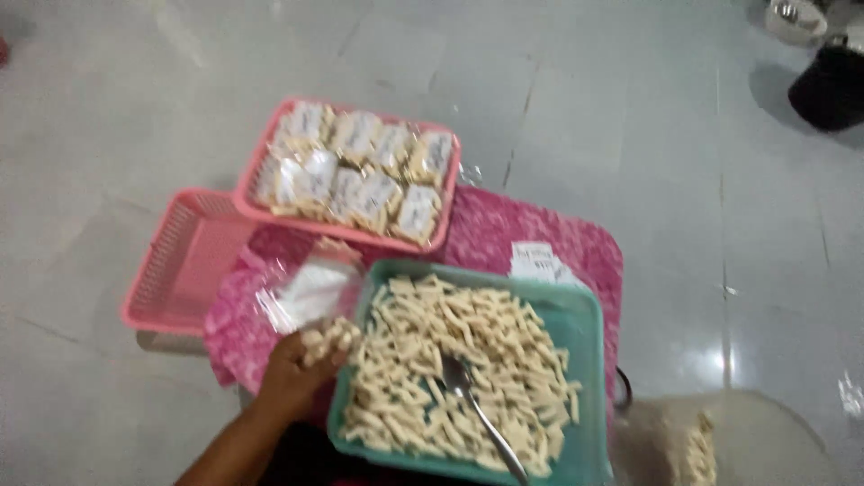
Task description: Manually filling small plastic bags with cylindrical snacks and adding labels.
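The low bench [558,243] under a pink patterned cloth is crowded nearly to its edges, while grey tiled floor [630,108] lies open all around it. A teal tray [585,324] sits at the near side, heaped with pale snack sticks [450,360], and a metal spoon [472,405] rests on them, its handle pointing to the near edge. The left hand [301,364] is closed around a small bunch of sticks just beside the tray's left rim, next to a clear plastic bag [306,292]. The right hand is out of view. At the far side, 1 pink basket [261,171] holds filled packets [360,171]; another pink basket [184,261] overhangs the left edge.
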